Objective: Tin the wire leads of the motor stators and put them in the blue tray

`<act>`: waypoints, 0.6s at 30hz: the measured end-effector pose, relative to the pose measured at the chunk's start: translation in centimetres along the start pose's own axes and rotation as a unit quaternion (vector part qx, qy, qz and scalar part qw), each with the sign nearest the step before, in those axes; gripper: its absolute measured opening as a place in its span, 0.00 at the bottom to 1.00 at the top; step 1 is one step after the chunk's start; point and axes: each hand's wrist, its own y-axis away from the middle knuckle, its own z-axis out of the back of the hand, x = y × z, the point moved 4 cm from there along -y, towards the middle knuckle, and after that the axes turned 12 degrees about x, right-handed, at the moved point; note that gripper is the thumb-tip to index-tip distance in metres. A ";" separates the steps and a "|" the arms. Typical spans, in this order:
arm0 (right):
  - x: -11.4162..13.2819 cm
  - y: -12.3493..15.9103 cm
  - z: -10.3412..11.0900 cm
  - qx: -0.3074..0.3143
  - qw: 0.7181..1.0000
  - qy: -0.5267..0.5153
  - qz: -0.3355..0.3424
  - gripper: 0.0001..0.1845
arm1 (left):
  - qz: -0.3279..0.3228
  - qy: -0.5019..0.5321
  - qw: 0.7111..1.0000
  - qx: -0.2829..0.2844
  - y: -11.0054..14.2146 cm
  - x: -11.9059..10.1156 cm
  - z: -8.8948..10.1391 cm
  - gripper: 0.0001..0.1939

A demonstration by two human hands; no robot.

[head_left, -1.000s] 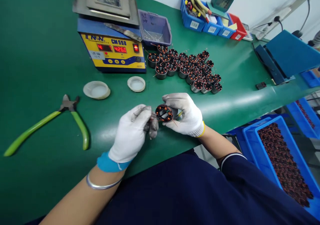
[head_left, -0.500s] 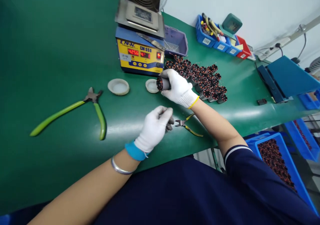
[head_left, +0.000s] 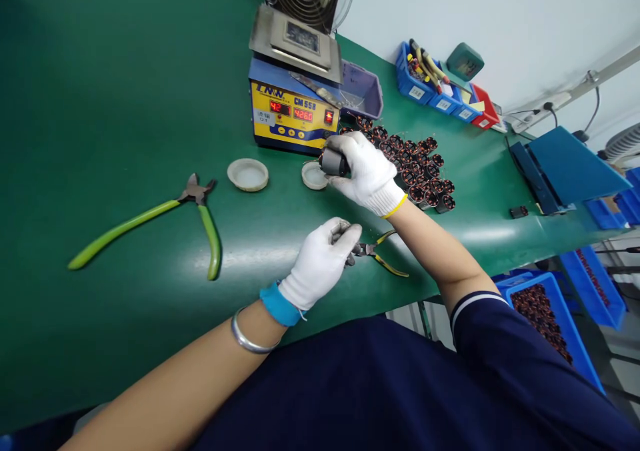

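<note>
In my gloved right hand (head_left: 367,171) is a dark grey cylindrical motor stator (head_left: 333,162), gripped by its sides. It is tilted with its wound end toward the small round dish (head_left: 314,176), and a thin wire end shows over the dish. I cannot tell whether the wire touches what is in it. My gloved left hand (head_left: 325,257) hovers nearer to me with its fingers curled together; whatever they hold is hidden. Just beyond its fingertips lie small yellow-handled cutters (head_left: 367,249). Several more stators (head_left: 413,171) stand grouped behind my right hand.
A yellow-fronted CM 558 solder pot (head_left: 295,117) stands at the back, a blade lying on it. Left are a larger dish (head_left: 248,175) and green-handled cutters (head_left: 195,191). Behind stand a purple bin (head_left: 367,91) and blue tool bins (head_left: 415,91). A blue crate (head_left: 570,337) is below the bench.
The stator has tipped so its wound end points more down toward the small dish. My left hand stays curled, a little closer to the yellow-handled cutters. The whole view has shifted slightly.
</note>
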 end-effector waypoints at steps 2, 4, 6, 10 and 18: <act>0.4 -0.1 0.3 0.006 0.998 0.069 0.013 0.26 | 0.002 0.000 1.000 0.007 0.1 -0.1 -0.1 0.16; 0.5 -0.7 -0.1 0.011 0.994 0.107 -0.001 0.18 | 0.007 -0.002 1.000 0.013 0.1 -0.1 -0.1 0.16; 0.2 -1.5 -1.0 -0.014 0.994 0.100 -0.032 0.13 | 0.013 0.003 1.000 0.013 0.0 -0.1 -0.2 0.16; -0.5 -2.5 -2.9 -0.068 0.995 0.057 -0.052 0.13 | 0.023 0.012 1.000 0.007 0.0 0.0 -0.2 0.17; -1.1 -4.5 4.2 -0.097 0.994 0.042 -0.026 0.15 | 0.017 -0.006 0.999 0.030 0.4 -0.3 -0.4 0.16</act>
